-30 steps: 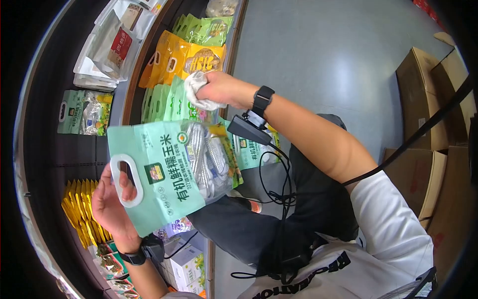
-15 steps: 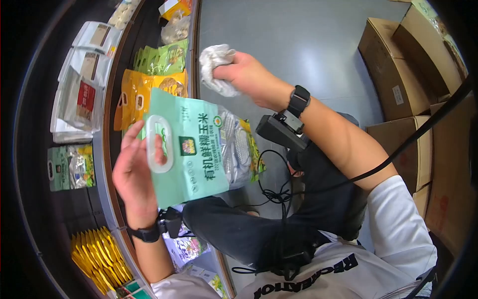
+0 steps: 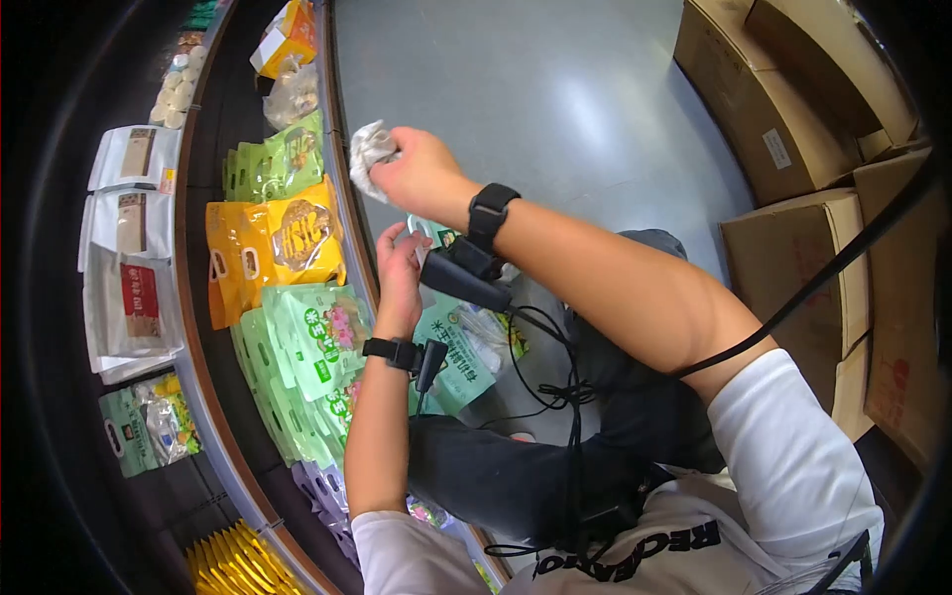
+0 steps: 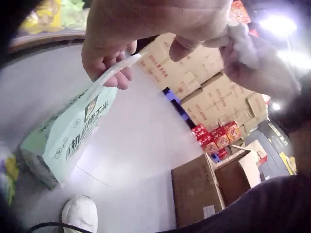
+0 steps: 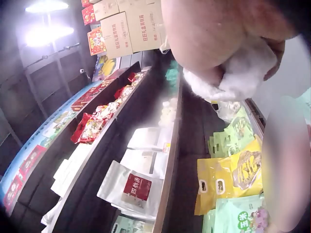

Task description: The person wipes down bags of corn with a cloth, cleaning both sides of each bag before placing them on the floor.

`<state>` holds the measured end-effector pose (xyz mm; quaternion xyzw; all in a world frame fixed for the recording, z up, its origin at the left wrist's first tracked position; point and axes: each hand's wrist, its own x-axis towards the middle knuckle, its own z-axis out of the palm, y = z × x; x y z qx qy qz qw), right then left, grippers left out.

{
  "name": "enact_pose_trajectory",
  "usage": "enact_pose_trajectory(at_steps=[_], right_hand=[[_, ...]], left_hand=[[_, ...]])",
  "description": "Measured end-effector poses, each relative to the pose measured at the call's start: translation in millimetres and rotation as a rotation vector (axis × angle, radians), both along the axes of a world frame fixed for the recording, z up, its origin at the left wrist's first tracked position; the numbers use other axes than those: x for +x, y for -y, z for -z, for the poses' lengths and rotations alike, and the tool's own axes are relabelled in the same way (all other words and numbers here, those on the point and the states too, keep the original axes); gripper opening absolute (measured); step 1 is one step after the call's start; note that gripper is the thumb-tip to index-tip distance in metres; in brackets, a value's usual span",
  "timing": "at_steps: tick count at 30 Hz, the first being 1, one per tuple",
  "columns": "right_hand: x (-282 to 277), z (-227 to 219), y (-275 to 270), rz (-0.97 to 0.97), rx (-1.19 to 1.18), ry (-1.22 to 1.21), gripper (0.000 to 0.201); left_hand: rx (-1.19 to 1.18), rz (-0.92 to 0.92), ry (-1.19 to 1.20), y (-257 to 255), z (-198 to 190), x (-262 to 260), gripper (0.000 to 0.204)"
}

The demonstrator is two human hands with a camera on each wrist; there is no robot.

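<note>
My left hand (image 3: 399, 273) holds a pale green corn bag (image 4: 73, 133) by its white plastic handle (image 4: 114, 70), fingers curled through the opening. The bag hangs down over the floor, by my knees. In the head view my right forearm and its wrist camera partly hide the bag (image 3: 451, 347). My right hand (image 3: 424, 177) grips a crumpled white cloth (image 3: 371, 159), just beyond the left hand at the shelf's edge. The right wrist view shows this cloth (image 5: 228, 77) bunched beneath the fingers.
On the lower shelf stand yellow bags (image 3: 283, 243) and light green bags (image 3: 312, 332). The upper shelf bears silver-white pouches (image 3: 134, 297), another corn bag (image 3: 149, 421) and yellow packets (image 3: 243, 560). Cardboard boxes (image 3: 793, 258) stand at right. Black cables (image 3: 555, 392) hang over my lap.
My left hand has lowered the corn bag away from the shelf, toward the floor and my knees. The right hand, still gripping the cloth, has shifted toward the shelf edge. The view has turned.
</note>
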<state>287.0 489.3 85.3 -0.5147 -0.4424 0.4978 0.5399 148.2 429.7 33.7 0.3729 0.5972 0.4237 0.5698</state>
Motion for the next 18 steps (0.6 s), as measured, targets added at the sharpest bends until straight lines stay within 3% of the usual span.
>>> enact_pose_trajectory(at_steps=[2, 5, 8, 10, 12, 14, 18], right_hand=[[-0.8, 1.9, -0.3, -0.022, -0.043, 0.030, 0.022], [-2.4, 8.0, -3.4, -0.065, -0.024, 0.069, 0.022], [0.3, 16.6, -8.3, -0.042, 0.054, 0.141, 0.022], [3.6, 15.9, -8.9, -0.067, 0.015, 0.167, 0.022], [1.3, 21.3, -7.3, -0.088, 0.026, 0.132, 0.024], [-7.3, 25.5, -5.3, -0.084, 0.077, 0.090, 0.022], [-33.7, 31.3, 13.5, -0.227, 0.112, -0.007, 0.033]], left_hand=[[-0.025, 0.008, 0.068, -6.5, 44.4, -11.1, 0.041], [-0.065, -0.009, 0.066, -19.2, 53.3, -19.6, 0.041], [-0.045, -0.005, -0.021, -20.9, 48.5, -28.5, 0.043], [-0.099, 0.137, -0.105, -18.7, 42.6, -36.4, 0.047], [-0.074, 0.154, -0.332, -4.4, 34.2, -44.0, 0.053], [-0.002, 0.136, -0.355, 17.2, 28.3, -55.6, 0.047], [-0.106, 0.313, -0.258, 73.5, -9.5, -96.3, 0.036]])
